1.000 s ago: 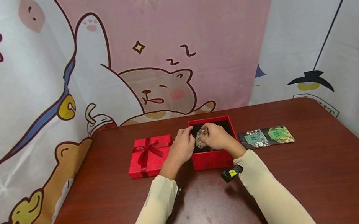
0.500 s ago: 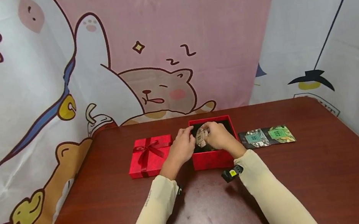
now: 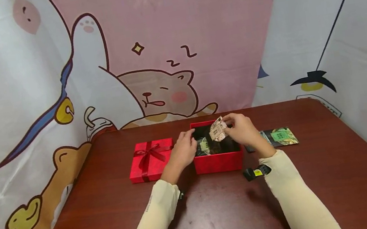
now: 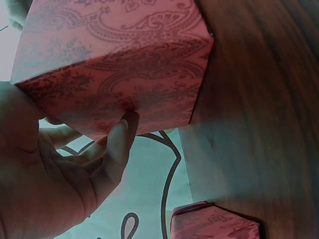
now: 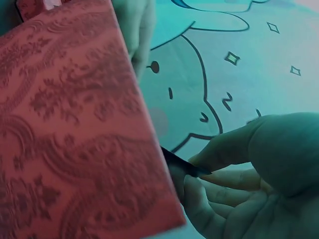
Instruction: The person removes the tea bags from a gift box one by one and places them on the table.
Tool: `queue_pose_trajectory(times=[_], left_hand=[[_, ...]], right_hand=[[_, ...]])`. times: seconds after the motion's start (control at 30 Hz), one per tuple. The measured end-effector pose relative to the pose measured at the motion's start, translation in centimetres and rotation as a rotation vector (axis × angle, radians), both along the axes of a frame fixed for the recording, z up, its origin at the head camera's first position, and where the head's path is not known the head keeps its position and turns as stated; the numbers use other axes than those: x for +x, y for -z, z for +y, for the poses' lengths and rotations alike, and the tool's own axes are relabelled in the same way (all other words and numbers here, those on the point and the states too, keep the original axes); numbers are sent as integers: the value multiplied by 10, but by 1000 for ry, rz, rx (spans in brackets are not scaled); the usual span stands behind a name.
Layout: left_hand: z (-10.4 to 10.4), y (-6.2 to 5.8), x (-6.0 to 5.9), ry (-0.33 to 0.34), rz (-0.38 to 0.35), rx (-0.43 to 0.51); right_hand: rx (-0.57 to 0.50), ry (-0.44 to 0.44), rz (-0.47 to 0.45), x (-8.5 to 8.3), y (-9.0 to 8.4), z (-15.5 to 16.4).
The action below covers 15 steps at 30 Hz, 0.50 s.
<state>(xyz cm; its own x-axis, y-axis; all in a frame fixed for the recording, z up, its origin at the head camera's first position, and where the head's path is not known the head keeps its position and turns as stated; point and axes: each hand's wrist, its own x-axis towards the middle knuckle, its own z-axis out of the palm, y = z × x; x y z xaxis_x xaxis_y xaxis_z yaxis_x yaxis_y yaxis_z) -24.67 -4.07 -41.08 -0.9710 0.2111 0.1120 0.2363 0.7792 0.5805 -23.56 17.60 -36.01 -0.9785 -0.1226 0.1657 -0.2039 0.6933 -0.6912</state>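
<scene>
While the right hand (image 3: 243, 131) pinches a small printed packet (image 3: 218, 130) just above the open red box (image 3: 218, 161), best keep the grip light & lift straight, clear of the rim. Left hand (image 3: 184, 150), fingers curled on the box's left wall, steadies it. Another packet (image 3: 203, 145) lies inside; lid w/ bow (image 3: 150, 160) sits just left on the tabletop (image 3: 219, 212).
</scene>
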Motion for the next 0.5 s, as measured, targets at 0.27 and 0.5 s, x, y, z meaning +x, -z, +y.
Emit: queue_pose_trajectory(times=[0.27, 0.5], left_hand=[[-2, -1, 1, 4, -30, 15], [-1, -2, 2, 4, -26, 7]], right_hand=[[-47, 5, -42, 6, -5, 13], [-103, 14, -51, 8, -5, 23]])
